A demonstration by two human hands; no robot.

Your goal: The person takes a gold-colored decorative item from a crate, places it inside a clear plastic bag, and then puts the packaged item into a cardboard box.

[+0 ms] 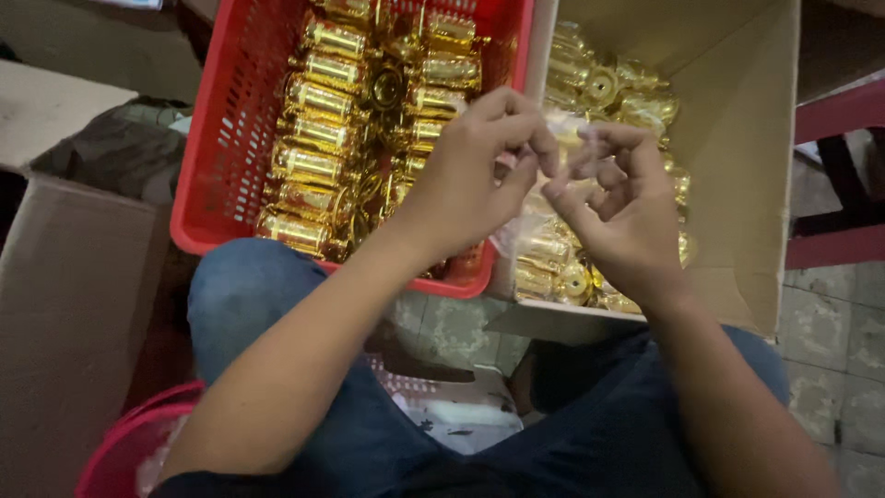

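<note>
Here I see my left hand (466,180) and right hand (619,207) raised close together, fingertips nearly meeting, between a basket and a carton. Both are curled with thumb and forefinger pinched around something small and pale; it is blurred, and I cannot tell what it is, or whether either hand truly grips it.

Just beyond and left of my left hand sits a red plastic basket (217,175) with a slotted lattice wall, tilted against my left knee. It is packed with shiny gold-coloured cylindrical pieces (318,134), ribbed and metallic-looking, lying in rough rows.

Behind my right hand stands an open brown cardboard carton (737,157), with plain matte walls. Inside it are rounder gold-coloured ornaments in clear glossy wrapping (604,88), heaped loosely; some lie directly beneath my right hand.

Well left of my left forearm is another plain cardboard box (64,304), with a flat dull surface. Below my wrists are my blue denim jeans (249,295), and between the knees is a mottled tiled floor (452,323). Near my left elbow curves a pink plastic rim (120,443).
</note>
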